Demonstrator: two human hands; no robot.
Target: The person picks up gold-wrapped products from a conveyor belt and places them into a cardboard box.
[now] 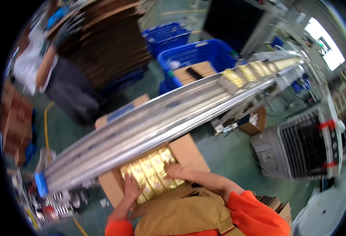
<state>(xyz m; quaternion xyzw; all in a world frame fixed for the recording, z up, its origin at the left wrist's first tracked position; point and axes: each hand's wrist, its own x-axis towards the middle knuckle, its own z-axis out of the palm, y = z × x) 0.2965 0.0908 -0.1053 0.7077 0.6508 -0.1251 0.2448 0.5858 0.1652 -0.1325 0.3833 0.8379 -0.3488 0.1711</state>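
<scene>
An open cardboard box (188, 152) stands right in front of me, its flaps folded outward. Rows of shiny gold-wrapped packs (154, 173) lie side by side in it. Along the packs' left edge rests my left hand (132, 188), open, with its fingers stretched out and touching the wrapping. My right hand (175, 171) touches the packs from the right, fingers reaching over their edge; it looks open, though its fingertips are blurred. Neither hand lifts a pack.
A metal conveyor (141, 126) runs diagonally beyond the box, carrying gold packs (236, 78) at its far right. Behind it stand blue crates (196, 53). A gloved person (47, 70) is beside stacked cardboard (110, 51) at left. A grey slatted machine (295, 145) stands right.
</scene>
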